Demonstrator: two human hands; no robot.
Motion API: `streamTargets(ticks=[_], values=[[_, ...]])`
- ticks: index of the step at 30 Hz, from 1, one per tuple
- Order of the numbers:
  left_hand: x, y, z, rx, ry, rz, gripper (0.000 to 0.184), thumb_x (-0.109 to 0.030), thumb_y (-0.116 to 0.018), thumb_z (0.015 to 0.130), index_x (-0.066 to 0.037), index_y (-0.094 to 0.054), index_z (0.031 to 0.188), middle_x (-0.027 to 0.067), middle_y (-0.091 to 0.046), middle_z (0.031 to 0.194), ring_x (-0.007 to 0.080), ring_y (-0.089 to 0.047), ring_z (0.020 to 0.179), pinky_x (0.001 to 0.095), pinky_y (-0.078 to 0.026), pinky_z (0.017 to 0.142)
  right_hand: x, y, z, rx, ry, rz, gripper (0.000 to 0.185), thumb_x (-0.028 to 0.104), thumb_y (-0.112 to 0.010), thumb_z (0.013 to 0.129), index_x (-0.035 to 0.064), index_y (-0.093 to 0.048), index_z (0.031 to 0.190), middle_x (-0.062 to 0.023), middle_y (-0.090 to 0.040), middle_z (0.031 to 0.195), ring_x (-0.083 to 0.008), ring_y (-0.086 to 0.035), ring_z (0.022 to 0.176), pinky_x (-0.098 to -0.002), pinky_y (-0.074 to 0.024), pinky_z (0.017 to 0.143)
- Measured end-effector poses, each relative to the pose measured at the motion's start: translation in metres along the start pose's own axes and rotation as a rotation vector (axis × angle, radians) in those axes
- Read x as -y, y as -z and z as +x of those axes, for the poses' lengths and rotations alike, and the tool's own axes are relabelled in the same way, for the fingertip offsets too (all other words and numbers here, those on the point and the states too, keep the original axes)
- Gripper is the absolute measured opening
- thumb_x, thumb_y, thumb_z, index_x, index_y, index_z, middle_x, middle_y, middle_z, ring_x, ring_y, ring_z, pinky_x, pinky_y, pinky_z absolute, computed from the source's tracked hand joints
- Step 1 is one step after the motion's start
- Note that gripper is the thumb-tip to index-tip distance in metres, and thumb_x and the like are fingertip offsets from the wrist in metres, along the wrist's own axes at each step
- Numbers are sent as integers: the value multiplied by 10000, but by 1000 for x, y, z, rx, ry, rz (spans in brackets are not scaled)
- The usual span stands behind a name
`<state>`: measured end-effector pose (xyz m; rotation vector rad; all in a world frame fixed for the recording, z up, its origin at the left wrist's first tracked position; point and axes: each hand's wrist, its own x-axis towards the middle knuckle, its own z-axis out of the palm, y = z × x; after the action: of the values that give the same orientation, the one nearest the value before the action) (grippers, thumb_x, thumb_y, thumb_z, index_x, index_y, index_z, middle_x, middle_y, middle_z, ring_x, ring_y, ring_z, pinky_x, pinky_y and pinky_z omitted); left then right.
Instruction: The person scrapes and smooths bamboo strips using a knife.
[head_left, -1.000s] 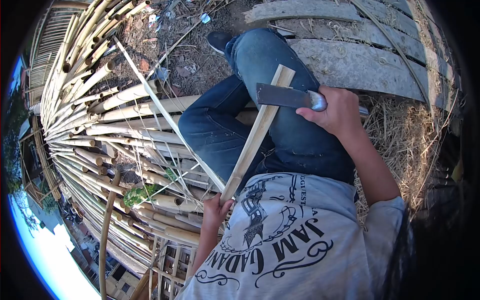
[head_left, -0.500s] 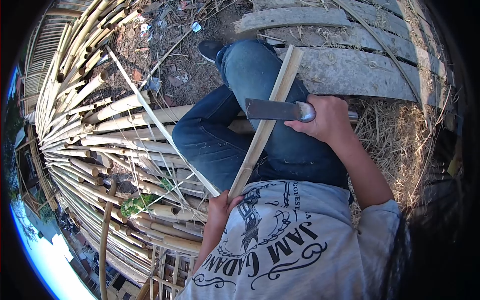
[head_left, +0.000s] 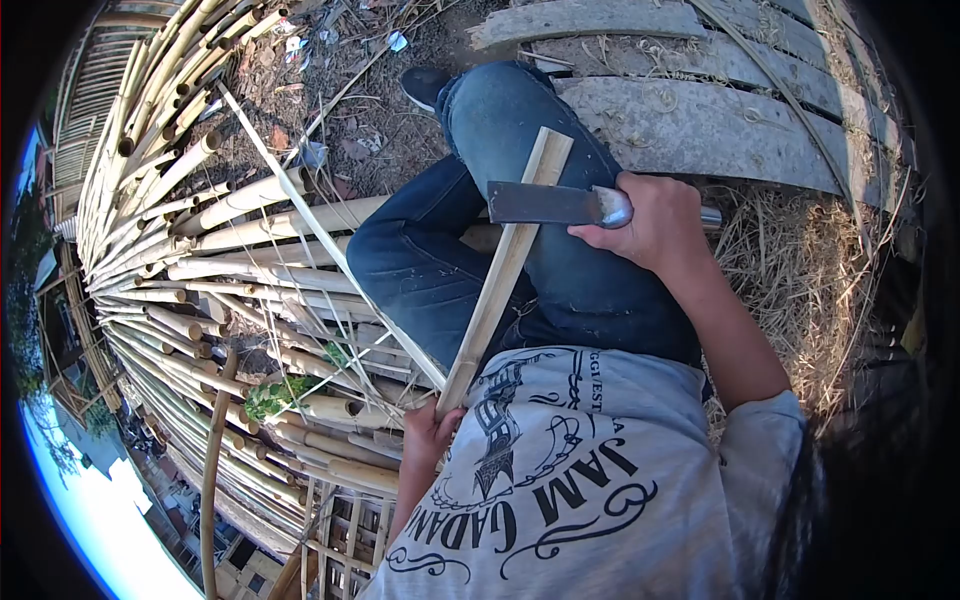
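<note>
My right hand (head_left: 655, 225) is wrapped round the handle of a broad, square-ended knife (head_left: 545, 204), its dark blade pointing left. The blade lies across a split bamboo strip (head_left: 492, 290) over my thigh. My left hand (head_left: 432, 428) grips the strip's near end beside my shirt. From there the strip slants up and right, its far end resting over my raised knee. A long, thin pale strip (head_left: 330, 245) runs from near my left hand out to the upper left; whether my hand touches it I cannot tell.
Many bamboo poles (head_left: 270, 240) lie stacked to the left, with a green leafy sprig (head_left: 275, 397) among them. Weathered planks (head_left: 700, 130) stand at the upper right. Shavings (head_left: 790, 290) cover the ground at the right. A curved stick (head_left: 211, 470) rises at the lower left.
The bamboo strip has been drawn back toward my body, its far end now nearer the blade. My left hand has moved down and left with it. The knife has hardly shifted.
</note>
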<state>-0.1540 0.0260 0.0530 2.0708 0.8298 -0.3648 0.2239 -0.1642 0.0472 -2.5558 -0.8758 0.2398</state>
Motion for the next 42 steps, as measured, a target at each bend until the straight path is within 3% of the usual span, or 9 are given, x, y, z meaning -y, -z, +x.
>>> streamTargets(ticks=[13, 17, 22, 26, 30, 33, 36, 40, 42], values=[[-2, 14, 5, 57, 88, -14, 301, -263, -752, 818, 11, -630, 830, 141, -570, 545, 275, -566, 451, 357, -429, 466, 1, 0, -5, -9, 3, 28, 725, 771, -678, 595, 50, -631, 645, -134, -611, 582, -317, -646, 563, -406, -510, 528], [-8, -1, 19, 53, -77, 47, 341, -293, -748, 828, 19, -611, 811, 169, -522, 518, 307, -511, 426, 363, -411, 450, 2, 11, -7, 64, 65, 53, 699, 741, -679, 633, 45, -619, 635, -142, -609, 577, -320, -641, 548, -404, -505, 519], [-11, -15, 31, 69, -36, -68, 339, -280, -740, 839, 24, -599, 796, 185, -520, 541, 312, -448, 438, 355, -417, 468, -17, 15, 3, -20, -80, -7, 715, 752, -638, 682, 40, -603, 627, -150, -590, 537, -320, -636, 524, -407, -502, 506], [-37, -10, 39, 90, 18, -48, 329, -285, -742, 836, 16, -608, 828, 182, -525, 561, 249, -412, 465, 329, -418, 494, -3, 22, -2, 72, 177, -57, 685, 708, -669, 680, 27, -608, 637, -162, -592, 541, -325, -641, 536, -408, -503, 504], [-31, -20, 43, 79, -25, -2, 310, -279, -744, 836, 6, -622, 856, 173, -546, 577, 213, -415, 486, 313, -429, 514, -22, 25, 15, -20, -76, -18, 631, 634, -716, 674, 18, -583, 641, -152, -569, 550, -354, -615, 543, -426, -483, 519], [-36, -18, 44, 77, 22, -103, 311, -282, -744, 838, 3, -621, 860, 158, -562, 575, 177, -432, 487, 305, -435, 514, -9, 23, 3, 104, 200, 6, 599, 607, -734, 666, 24, -599, 646, -157, -574, 552, -351, -622, 550, -423, -483, 520], [-39, -15, 47, 95, 13, -80, 307, -279, -742, 841, 2, -619, 855, 154, -569, 572, 142, -456, 496, 300, -433, 509, -28, 25, 23, -10, -143, 24, 633, 657, -743, 619, 43, -590, 619, -144, -579, 556, -337, -620, 539, -416, -487, 520], [-37, -13, 43, 75, -8, -38, 301, -261, -748, 838, 10, -615, 844, 156, -567, 575, 153, -440, 498, 308, -430, 510, 0, 11, 3, 8, 182, 87, 613, 617, -727, 674, 25, -577, 629, -171, -565, 549, -358, -612, 546, -429, -481, 522], [-43, -8, 45, 81, -15, -22, 306, -263, -751, 834, 12, -618, 824, 157, -566, 580, 160, -414, 499, 313, -423, 506, -6, 15, 14, -39, 11, 93, 633, 645, -716, 672, 31, -571, 622, -166, -565, 545, -355, -610, 537, -429, -484, 522]])
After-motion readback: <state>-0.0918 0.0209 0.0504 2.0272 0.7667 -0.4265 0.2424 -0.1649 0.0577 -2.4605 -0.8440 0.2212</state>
